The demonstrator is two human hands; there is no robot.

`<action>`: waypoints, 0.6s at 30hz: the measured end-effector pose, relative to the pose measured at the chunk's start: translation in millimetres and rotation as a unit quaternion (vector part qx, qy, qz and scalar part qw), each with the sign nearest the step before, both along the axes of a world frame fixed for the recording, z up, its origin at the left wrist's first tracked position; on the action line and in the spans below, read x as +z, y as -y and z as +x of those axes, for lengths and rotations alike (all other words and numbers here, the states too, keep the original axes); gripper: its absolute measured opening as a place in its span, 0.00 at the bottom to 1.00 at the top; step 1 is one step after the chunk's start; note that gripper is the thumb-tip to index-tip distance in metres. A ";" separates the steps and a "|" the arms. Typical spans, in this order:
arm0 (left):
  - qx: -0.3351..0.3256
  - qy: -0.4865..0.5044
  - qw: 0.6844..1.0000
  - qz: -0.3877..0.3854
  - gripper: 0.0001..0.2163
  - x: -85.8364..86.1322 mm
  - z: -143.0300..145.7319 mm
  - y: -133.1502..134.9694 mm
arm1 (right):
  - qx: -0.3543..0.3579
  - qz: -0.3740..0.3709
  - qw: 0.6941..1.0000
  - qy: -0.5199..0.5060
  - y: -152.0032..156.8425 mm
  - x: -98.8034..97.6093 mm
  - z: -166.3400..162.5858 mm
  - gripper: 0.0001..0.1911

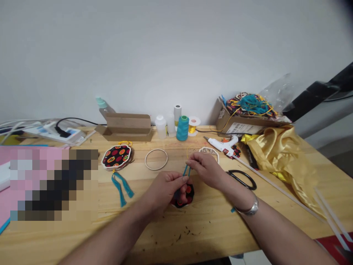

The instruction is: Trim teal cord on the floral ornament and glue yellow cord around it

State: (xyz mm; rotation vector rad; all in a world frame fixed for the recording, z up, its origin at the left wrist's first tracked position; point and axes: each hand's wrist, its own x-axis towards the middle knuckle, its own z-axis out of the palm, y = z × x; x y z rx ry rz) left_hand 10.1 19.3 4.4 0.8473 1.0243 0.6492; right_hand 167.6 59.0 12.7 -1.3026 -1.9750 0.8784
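Observation:
A short loop of teal cord (189,172) is stretched between my two hands above the table. My left hand (171,186) pinches its lower end. At the upper end, the fingertips of my right hand (205,169) are closed on it. Just below my left hand lies a black and red patterned fabric piece (190,197), partly covered by the fingers. A pale cut-out wooden frame (211,151) lies behind my right hand, which hides part of it. Black-handled scissors (245,180) rest beside my right wrist, their blades hidden.
Left are stacked patterned panels (117,156) with a teal tassel (120,189), and a wooden ring (156,159). Behind stand an open carton (128,134), bottles (161,127) and a teal thread cone (182,129). Right are a glue gun (223,144), gold cloth (281,151) and a full box (242,127).

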 end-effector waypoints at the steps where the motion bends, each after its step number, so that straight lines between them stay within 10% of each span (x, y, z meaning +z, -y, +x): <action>1: -0.003 0.005 1.000 0.009 0.14 -0.4 -0.3 -0.5 | -0.007 0.015 1.000 0.019 1.0 0.0 -0.4 0.13; 6: 0.006 0.065 0.998 0.004 0.10 -0.8 -1.3 -1.1 | -0.038 0.026 0.999 0.028 0.5 -0.2 -0.4 0.12; 12: 0.020 0.073 0.997 0.011 0.11 2.9 -1.2 -1.1 | -0.002 -0.169 0.969 -0.181 -6.1 0.6 4.6 0.21; 18: 0.015 0.068 0.997 0.022 0.13 0.2 -0.1 -2.6 | 0.021 -0.245 0.952 -0.183 -0.4 3.7 2.6 0.16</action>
